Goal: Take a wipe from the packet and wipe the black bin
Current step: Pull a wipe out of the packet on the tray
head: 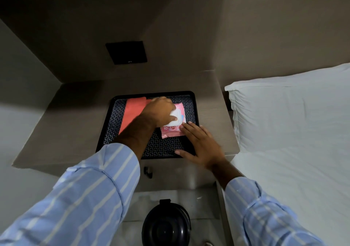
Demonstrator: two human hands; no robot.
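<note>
A pink wipe packet (172,132) with a white flip lid (177,120) lies on a black patterned tray (161,148) on the bedside table. My left hand (159,113) reaches over the packet, its fingers curled around the white lid. My right hand (200,143) lies flat with fingers spread, and its fingertips touch the packet's near right edge. The round black bin (166,226) stands on the floor below the table, between my two sleeves, with its lid closed.
A red cloth (132,113) lies on the tray's left half. The grey bedside table (66,132) has a drawer knob (147,172) on its front. A bed with a white pillow (284,109) borders the right. A black wall plate (126,52) is behind.
</note>
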